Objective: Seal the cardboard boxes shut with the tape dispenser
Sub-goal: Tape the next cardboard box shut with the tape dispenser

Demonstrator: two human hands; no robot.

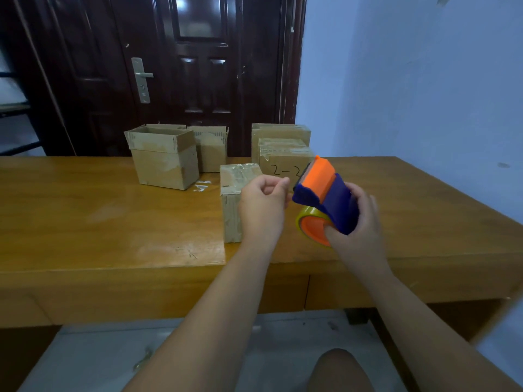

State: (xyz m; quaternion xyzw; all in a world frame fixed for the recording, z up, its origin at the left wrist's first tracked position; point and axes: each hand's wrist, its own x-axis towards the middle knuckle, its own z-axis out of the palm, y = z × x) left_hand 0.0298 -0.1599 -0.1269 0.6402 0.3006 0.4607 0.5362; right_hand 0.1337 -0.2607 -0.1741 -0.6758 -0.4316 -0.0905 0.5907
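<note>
On the left of the table (85, 207) the open box (164, 157) stands with its flaps up and no tape across the top, so it plainly waits to be sealed. Just behind it to the right, the rear box (210, 148) shows tape near its rim, but I cannot tell whether its top is closed. A tape scrap (202, 185) lies on the table in front of it.

In the middle, the small box (236, 176) has glossy tape over its closed top and looks finished. The left hand (263, 205) hovers in front of it, fingers curled and thumb pressed to forefinger right by the dispenser's cutting end. Whether that grip pinches a clear tape end cannot be made out.

Behind, the stack (283, 148) of boxes, the front one marked "2-2", appears taped shut.

The dispenser (325, 193) is off the table, near the right of the small box, and the right hand (365, 224) wraps its grip around the blue body and roll.

By my judgement most boxes are sealed; one, perhaps two, remain.
</note>
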